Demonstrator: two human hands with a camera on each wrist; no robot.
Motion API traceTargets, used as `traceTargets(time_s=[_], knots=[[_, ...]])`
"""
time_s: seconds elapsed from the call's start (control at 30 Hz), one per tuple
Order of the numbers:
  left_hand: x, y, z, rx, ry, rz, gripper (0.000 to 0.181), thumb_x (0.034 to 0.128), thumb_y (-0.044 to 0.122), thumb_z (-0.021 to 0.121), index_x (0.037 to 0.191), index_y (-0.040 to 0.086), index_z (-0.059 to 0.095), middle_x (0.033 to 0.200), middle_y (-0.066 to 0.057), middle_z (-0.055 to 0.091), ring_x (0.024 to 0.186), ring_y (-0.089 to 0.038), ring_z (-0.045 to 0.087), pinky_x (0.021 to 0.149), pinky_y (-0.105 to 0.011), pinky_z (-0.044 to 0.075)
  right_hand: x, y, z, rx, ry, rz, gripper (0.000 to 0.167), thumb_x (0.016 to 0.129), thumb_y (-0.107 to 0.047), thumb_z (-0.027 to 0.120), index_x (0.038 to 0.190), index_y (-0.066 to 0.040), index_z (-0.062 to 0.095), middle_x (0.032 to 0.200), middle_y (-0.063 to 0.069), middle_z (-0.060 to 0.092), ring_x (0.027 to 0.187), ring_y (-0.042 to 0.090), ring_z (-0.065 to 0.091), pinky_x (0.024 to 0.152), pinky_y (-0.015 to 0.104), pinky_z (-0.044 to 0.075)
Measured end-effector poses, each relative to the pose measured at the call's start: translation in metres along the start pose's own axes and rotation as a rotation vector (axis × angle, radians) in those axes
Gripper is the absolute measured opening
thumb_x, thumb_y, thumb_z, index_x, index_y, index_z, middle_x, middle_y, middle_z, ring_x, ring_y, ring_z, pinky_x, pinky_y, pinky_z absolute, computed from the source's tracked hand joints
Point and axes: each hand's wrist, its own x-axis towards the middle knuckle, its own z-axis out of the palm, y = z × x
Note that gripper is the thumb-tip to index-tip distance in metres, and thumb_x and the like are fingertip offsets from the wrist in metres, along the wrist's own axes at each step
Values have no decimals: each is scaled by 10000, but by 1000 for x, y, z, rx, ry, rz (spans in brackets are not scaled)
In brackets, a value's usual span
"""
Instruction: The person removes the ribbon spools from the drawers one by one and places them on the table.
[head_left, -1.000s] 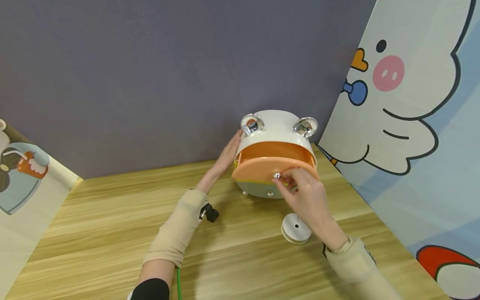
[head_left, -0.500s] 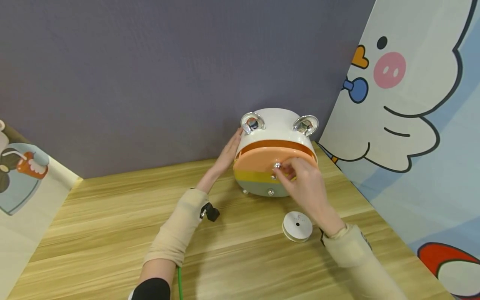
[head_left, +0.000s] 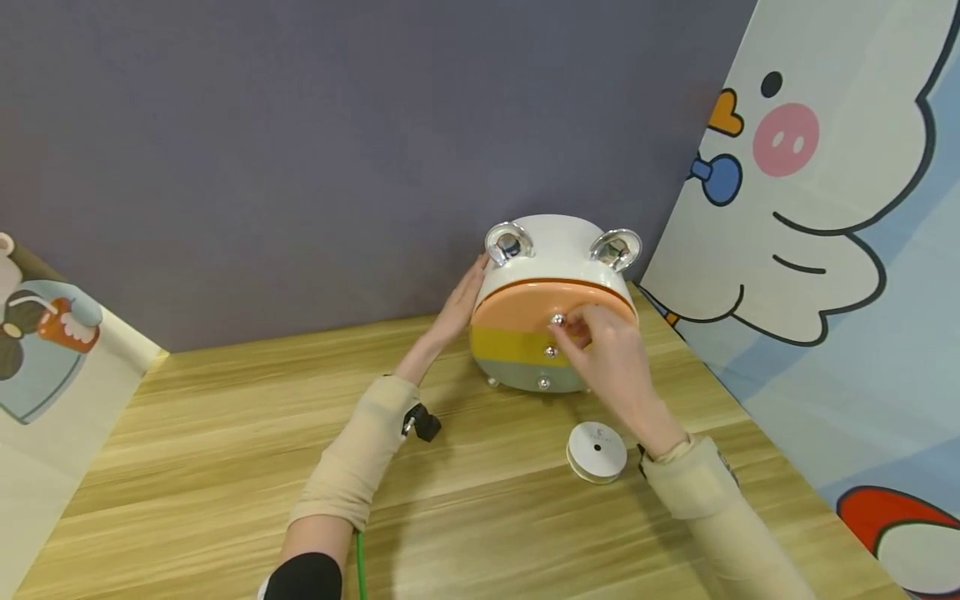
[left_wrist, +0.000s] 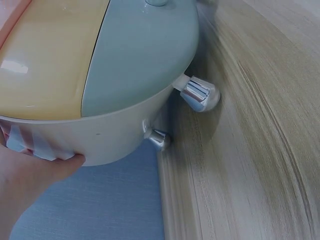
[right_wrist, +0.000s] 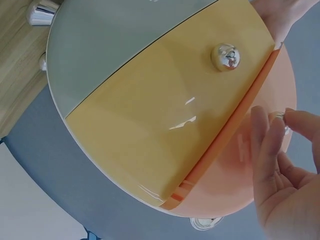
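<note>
A small rounded drawer cabinet (head_left: 558,242) with a white shell, silver ears and short silver feet stands against the grey back wall. Its front has an orange top drawer (head_left: 510,310), a yellow middle drawer (head_left: 498,343) and a grey-green bottom drawer (head_left: 513,375). My right hand (head_left: 618,362) pinches the silver knob (head_left: 558,319) of the orange drawer between thumb and fingers. In the right wrist view that drawer's edge (right_wrist: 220,137) still juts out slightly. Along the cabinet's left side lies my left hand (head_left: 456,312), its straight fingers touching the white shell (left_wrist: 120,140).
A white spool (head_left: 585,457) lies flat on the wooden table (head_left: 480,517), in front of the cabinet and close to my right forearm. The grey wall (head_left: 337,183) rises behind. A cartoon-printed panel (head_left: 810,292) borders the table on the right.
My right hand has pushed the orange drawer inward by its knob, from well out to nearly flush. The left hand has stayed against the cabinet's side.
</note>
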Motion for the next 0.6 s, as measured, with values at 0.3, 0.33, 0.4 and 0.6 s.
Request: traceTargets(time_s=[0.3, 0.33, 0.4, 0.6], knots=[[-9, 23, -3, -28, -28, -25, 511, 1103, 298, 223, 1601, 196, 172, 1689, -107, 57, 1573, -244, 42, 1280, -504, 21, 2, 1, 4, 3, -21, 51, 237, 838, -149, 797, 889, 41, 664, 816, 156, 722, 628, 224, 691, 545, 308, 579], [-11, 27, -3, -27, -33, -26, 511, 1103, 287, 223, 1601, 182, 170, 1688, -116, 55, 1572, -250, 42, 1280, -503, 23, 2, 1, 5, 3, -22, 54, 239, 838, -148, 798, 891, 43, 665, 818, 159, 722, 629, 227, 691, 545, 308, 579], [-14, 32, -4, -20, -36, -23, 510, 1102, 259, 223, 1599, 158, 170, 1685, -130, 63, 1572, -262, 49, 1281, -504, 33, 2, 1, 5, -1, -21, 56, 239, 837, -142, 799, 892, 47, 663, 818, 162, 723, 629, 231, 693, 545, 313, 579], [-16, 35, -3, -18, -35, -30, 515, 1102, 273, 220, 1600, 159, 159, 1687, -117, 60, 1572, -263, 47, 1280, -507, 33, 4, 2, 6, -17, -22, 55, 240, 840, -139, 795, 898, 49, 658, 823, 165, 723, 632, 239, 695, 550, 319, 582]])
